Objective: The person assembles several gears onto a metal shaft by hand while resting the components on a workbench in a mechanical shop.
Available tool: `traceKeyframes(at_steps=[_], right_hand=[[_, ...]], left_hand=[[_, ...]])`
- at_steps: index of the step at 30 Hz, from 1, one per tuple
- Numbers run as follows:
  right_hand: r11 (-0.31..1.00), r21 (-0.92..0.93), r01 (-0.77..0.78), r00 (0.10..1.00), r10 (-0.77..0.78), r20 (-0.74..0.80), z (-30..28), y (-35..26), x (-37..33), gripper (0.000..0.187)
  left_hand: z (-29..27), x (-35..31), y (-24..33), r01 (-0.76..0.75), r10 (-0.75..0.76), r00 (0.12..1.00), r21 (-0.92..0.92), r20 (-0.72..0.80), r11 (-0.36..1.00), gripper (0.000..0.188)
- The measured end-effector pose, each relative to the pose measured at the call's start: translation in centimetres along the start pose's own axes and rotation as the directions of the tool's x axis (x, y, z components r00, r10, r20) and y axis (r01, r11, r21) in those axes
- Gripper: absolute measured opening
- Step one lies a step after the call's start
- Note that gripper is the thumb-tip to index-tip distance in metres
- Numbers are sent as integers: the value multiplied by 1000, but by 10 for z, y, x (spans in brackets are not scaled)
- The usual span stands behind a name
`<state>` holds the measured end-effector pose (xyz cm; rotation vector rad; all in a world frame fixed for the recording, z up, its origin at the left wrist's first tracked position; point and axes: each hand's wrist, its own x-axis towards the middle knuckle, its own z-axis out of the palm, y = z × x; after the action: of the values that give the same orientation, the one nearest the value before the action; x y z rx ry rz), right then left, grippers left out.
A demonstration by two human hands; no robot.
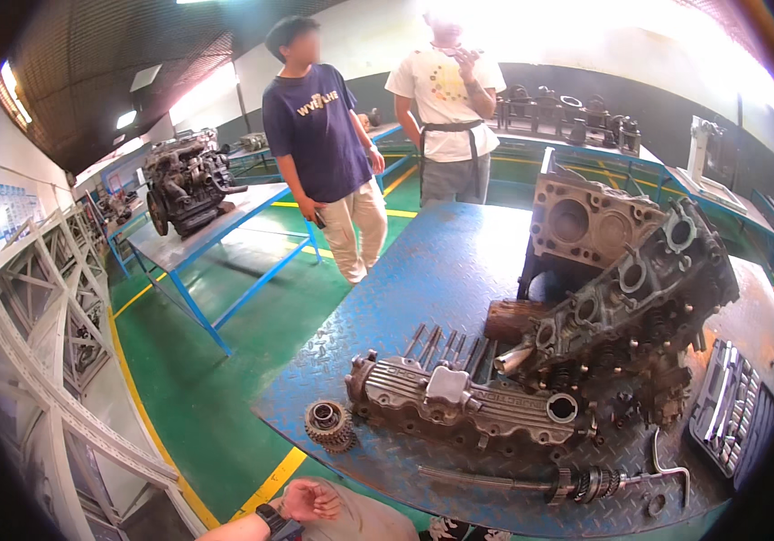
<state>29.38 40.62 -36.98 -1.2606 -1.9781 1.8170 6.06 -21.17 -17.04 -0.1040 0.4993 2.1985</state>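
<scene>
My left hand (pixel 310 499) is low in the picture, below the table's front edge, palm turned up with loosely bent fingers and nothing in it. A dark watch (pixel 274 521) is on its wrist. My right hand does not show. Nearest on the blue metal table (pixel 315 368) stands a gear cluster (pixel 327 426), left of a ribbed valve cover (pixel 468 397). Several long bolts (pixel 446 347) stand behind the cover. A gear shaft (pixel 504 479) lies in front of it, beside a bent metal bar (pixel 673 469) and a small ring (pixel 655 505).
A cylinder head (pixel 621 293) leans at the right, near an engine block (pixel 585 216) and a wooden block (pixel 515 319). A socket set (pixel 732 410) lies at the right edge. Two people (pixel 319 135) stand beyond the table. Another engine (pixel 190 180) sits on a bench, back left.
</scene>
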Motion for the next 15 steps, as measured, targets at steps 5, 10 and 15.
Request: traceKeyframes(at_steps=[5, 10, 15], right_hand=[[1000, -5, -27, 1000, 27, 16, 2, 3, -8, 52], [999, -14, -45, 998, 45, 39, 3, 3, -4, 50], [998, -20, -63, 996, 64, 61, 7, 3, -2, 49]], left_hand=[[2, -1, 3, 9, -6, 996, 37, -87, 999, 48], [-2, -2, 0, -11, 12, 993, 8, -114, 1000, 48], [1, 2, 1, 12, -11, 997, 16, -81, 1000, 48]])
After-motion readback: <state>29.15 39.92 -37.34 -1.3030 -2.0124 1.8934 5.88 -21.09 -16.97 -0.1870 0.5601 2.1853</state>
